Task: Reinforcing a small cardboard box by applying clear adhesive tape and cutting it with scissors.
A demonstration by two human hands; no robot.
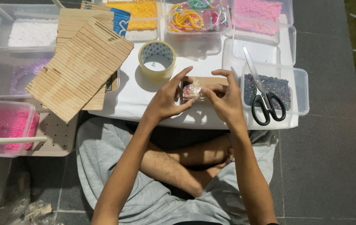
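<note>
My left hand and my right hand meet over a white board on my lap. Between their fingertips they pinch a small clear plastic packet with something pinkish inside. Under it lies a small brown cardboard piece. A roll of clear tape stands just beyond my left hand. Black-handled scissors lie across a clear box of dark beads right of my right hand.
Corrugated cardboard sheets lie stacked at the left. Clear boxes hold white beads, yellow beads, mixed coloured bracelets, pink beads and bright pink beads. Dark tiled floor surrounds my crossed legs.
</note>
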